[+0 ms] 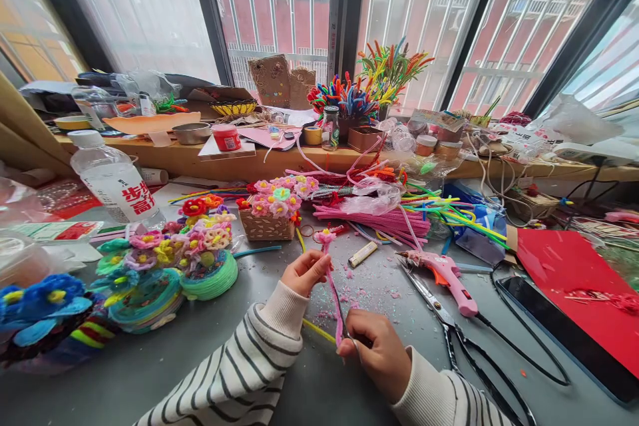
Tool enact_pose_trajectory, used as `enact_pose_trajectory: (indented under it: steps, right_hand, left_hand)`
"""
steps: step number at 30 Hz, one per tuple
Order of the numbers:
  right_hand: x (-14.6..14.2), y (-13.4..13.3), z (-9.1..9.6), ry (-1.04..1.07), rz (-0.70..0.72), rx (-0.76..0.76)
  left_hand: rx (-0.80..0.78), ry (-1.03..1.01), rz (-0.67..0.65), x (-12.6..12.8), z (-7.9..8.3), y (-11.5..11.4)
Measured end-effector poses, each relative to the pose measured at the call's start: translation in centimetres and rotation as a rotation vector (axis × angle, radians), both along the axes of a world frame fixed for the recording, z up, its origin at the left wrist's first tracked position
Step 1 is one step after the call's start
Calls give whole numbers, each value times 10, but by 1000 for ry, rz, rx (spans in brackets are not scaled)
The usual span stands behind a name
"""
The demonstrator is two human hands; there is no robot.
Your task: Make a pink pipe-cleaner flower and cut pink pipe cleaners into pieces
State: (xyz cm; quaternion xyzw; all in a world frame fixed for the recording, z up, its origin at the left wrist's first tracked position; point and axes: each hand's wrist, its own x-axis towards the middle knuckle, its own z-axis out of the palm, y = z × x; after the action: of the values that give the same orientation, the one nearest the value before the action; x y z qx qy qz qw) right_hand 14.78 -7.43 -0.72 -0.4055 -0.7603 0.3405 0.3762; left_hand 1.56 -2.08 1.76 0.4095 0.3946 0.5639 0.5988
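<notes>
Both hands are at work on one pink flower (pixel 325 235) in the head view, held above the grey table (pixel 304 396) near the middle. Thumb and fingers of the left hand (pixel 308 271) are pinched together on its fuzzy pink stem (pixel 331 283), just below the bloom, which tilts slightly and sticks up clear of the fingertips. Lower down, the right hand (pixel 373 346) is curled closed by the stem's bottom end, gripping a slim metal tool (pixel 341 309) that lies along the stem; the fingers hide much of it, so I cannot tell its exact kind. Beneath them, glittery scraps (pixel 352 287) are scattered over the tabletop, and a yellow stem (pixel 319 331) lies partly under the work. Beyond the hands sit a small pale cylinder (pixel 363 255), a bundle of pink stems (pixel 367 218) and a patterned box (pixel 268 226) topped with pink blooms. To the right, large scissors (pixel 434 306) lie beside a pink glue gun (pixel 452 277), with a black phone (pixel 564 329) and a red sheet (pixel 564 263) farther over. On the left, a round green basket (pixel 212 277) of flowers stands near a clear plastic bottle (pixel 112 176), which leans in the picture.
</notes>
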Motion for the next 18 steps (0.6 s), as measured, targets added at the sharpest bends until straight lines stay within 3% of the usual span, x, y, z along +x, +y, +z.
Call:
enact_pose_trajectory:
  steps: [6, 12, 18]
  right_hand:
    - [1, 0, -3, 28, -30, -47]
    - [1, -1, -2, 80, 85, -56]
    - [-1, -2, 2, 2, 131, -20]
  left_hand:
    - [0, -58, 26, -3, 1, 1]
    - [-3, -84, 14, -4, 2, 0]
    - [12, 32, -68, 1, 1, -2]
